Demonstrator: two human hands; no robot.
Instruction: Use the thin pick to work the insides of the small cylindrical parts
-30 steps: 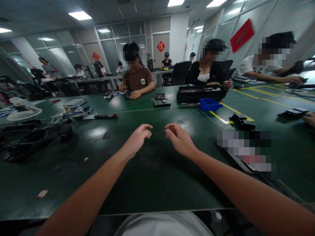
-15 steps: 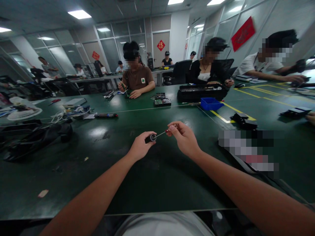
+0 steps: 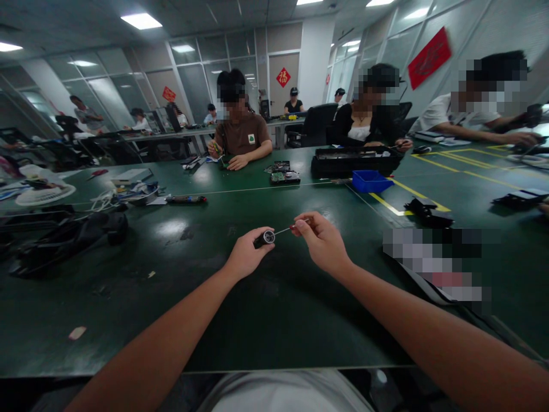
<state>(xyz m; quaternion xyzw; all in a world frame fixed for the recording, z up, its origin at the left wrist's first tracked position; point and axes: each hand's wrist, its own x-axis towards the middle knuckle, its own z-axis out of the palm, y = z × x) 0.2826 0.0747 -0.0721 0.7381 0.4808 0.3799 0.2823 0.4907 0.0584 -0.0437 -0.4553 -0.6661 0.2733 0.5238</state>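
Above the green table, my left hand [image 3: 245,253] is closed around a small black cylindrical part [image 3: 269,237] whose ringed round end faces me. My right hand [image 3: 322,245] pinches a thin screwdriver [image 3: 282,231] with a reddish handle, mostly hidden by the fingers. Its slim metal shaft points left, and the tip meets the ringed end of the part. Whether the tip sits inside it or only touches the rim I cannot tell.
A blue bin [image 3: 371,181] and a long black housing [image 3: 355,162] stand ahead right. Black brackets [image 3: 429,214] lie at the right. A black bag-like item [image 3: 72,243] and a pen-like tool [image 3: 186,199] are at the left. A person in brown [image 3: 244,134] works opposite.
The black part's ringed end has turned slightly more toward me, and less of the screwdriver shaft shows between the hands. The whole view has shifted a little.
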